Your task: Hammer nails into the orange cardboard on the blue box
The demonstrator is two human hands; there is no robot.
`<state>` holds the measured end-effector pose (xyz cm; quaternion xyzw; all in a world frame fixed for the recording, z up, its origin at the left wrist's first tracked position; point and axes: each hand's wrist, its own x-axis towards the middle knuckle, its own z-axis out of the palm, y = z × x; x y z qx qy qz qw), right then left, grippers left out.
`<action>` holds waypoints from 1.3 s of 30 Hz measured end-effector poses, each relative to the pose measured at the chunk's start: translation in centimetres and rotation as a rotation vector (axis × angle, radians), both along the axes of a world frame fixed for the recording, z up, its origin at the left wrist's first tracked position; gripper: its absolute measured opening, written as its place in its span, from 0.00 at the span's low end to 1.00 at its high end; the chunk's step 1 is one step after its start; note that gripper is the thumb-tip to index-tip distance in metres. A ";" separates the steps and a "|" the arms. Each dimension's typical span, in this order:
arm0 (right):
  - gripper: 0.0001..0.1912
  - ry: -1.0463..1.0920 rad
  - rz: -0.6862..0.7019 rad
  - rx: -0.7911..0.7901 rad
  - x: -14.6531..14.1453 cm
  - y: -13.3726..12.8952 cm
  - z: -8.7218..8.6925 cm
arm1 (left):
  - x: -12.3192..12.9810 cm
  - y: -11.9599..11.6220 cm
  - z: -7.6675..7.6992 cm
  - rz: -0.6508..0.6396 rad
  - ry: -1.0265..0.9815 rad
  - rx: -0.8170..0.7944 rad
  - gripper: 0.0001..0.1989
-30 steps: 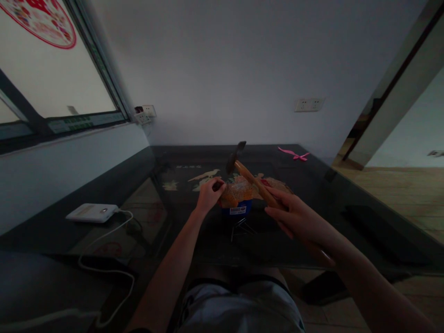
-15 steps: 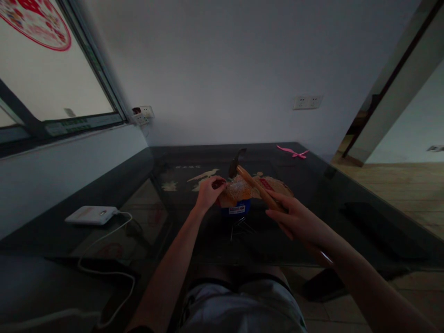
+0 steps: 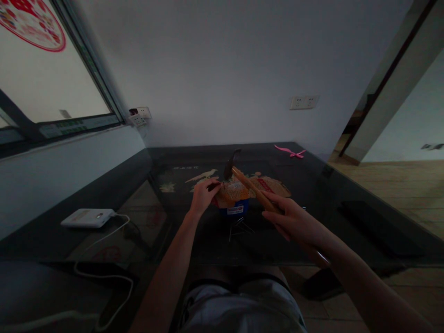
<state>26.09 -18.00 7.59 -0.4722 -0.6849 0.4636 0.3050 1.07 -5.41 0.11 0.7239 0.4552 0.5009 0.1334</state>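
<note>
Lowered slightly, the hammer (image 3: 253, 187) slants forward-left from the right hand (image 3: 293, 218) gripping it, toward the pinched left hand (image 3: 203, 195).

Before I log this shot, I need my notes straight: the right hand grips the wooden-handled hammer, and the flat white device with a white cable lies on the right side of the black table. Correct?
Not quite: the head view shows the flat white device on the left side of the black table. The right hand does grip the wooden-handled hammer.
</note>
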 end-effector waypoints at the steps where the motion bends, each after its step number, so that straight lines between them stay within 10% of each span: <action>1: 0.33 0.002 -0.001 -0.001 0.0 0.0 0.0 | 0.0 0.1 0.0 0.004 0.001 0.002 0.06; 39: 0.32 -0.032 -0.040 0.017 0.3 -0.1 -0.6 | 0.9 -0.2 0.2 0.127 0.017 0.020 0.05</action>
